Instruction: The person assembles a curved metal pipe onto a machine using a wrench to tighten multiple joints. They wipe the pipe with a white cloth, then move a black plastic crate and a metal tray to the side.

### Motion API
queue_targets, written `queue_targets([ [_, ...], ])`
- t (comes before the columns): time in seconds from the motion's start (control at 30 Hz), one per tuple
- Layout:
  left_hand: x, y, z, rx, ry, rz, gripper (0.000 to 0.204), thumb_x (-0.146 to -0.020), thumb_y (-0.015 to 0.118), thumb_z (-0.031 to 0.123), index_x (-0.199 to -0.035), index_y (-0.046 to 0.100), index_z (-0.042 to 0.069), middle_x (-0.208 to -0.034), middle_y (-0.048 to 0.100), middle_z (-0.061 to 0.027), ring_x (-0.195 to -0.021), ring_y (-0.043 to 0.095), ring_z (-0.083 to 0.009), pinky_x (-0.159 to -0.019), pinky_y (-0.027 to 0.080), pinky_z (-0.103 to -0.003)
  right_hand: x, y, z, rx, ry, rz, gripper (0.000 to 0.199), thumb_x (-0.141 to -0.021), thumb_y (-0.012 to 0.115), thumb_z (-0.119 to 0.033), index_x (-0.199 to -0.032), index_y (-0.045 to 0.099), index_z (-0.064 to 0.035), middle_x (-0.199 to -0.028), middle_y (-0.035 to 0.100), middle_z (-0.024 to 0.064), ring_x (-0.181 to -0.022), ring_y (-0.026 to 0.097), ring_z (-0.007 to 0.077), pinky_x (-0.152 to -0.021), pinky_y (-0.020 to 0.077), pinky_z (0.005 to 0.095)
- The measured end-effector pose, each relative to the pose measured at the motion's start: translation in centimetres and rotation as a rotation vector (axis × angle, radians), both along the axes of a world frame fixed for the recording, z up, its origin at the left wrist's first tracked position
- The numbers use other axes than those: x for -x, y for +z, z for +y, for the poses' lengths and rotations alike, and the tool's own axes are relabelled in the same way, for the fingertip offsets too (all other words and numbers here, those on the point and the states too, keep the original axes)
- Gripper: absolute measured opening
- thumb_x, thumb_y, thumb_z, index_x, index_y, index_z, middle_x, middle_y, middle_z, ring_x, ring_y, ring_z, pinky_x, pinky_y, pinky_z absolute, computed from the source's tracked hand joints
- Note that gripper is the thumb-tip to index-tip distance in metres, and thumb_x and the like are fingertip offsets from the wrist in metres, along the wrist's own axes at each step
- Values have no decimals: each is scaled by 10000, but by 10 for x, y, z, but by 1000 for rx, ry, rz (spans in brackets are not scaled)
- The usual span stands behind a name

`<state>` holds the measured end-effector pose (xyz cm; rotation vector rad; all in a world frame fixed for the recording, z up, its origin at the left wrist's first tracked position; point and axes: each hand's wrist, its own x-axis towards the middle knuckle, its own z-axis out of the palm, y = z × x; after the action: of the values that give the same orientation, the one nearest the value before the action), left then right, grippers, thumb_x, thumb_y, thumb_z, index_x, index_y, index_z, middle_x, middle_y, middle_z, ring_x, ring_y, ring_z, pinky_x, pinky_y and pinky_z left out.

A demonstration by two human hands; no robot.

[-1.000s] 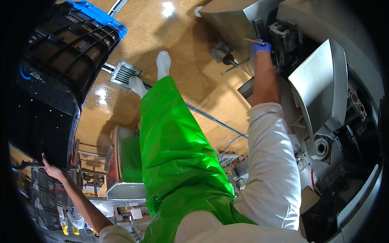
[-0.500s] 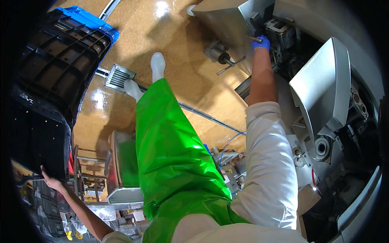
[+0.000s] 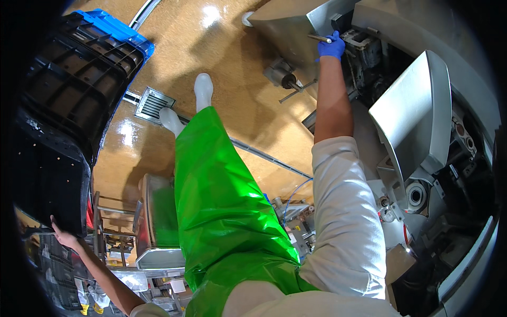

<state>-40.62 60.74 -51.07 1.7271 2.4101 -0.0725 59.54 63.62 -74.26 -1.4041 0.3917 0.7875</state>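
Note:
My right hand (image 3: 331,47), in a blue glove, is closed around a short metal rod (image 3: 318,38) beside the open side of a large steel machine (image 3: 290,24). At the lower left, my bare left hand (image 3: 66,239) grips the lower edge of a black plastic crate (image 3: 50,179); some of its fingers are hidden. A worn metal block (image 3: 362,42) with a rectangular opening sits just right of the gloved hand. Below that hand, a shaft with a crossbar handle (image 3: 297,91) sticks out from the machine.
A tilted steel cover (image 3: 409,111) hangs at the right, near a round bearing (image 3: 415,195). On the wet brown floor are a drain grate (image 3: 153,104) and channel. A blue crate (image 3: 119,29) adjoins the black crates. A steel-framed cart (image 3: 158,222) stands beside my green apron (image 3: 227,211).
My right hand has moved slightly up and left with the metal rod, away from the metal block. My left hand stays at the crate's edge.

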Motion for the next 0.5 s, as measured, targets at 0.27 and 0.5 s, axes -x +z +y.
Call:
queue_targets([
  [0.27,-16,3,-6,-29,26,34,505,-851,296,15,-1289,536,93,-1251,566,-146,-1148,534,-244,-1020,367,-327,38,29,-26,125,-360,138,330,-898,374,-374,-719,376,-98,-628,411,71,-551,428,225,-569,423,392],
  [0.5,-11,-4,3,-92,164,-100,431,-891,320,80,-1231,584,75,-1243,574,-128,-1140,543,-234,-999,388,-328,-57,3,-57,233,-257,178,271,-935,332,-230,-1043,491,-39,-970,555,123,-961,492,302,-862,331,561],
])
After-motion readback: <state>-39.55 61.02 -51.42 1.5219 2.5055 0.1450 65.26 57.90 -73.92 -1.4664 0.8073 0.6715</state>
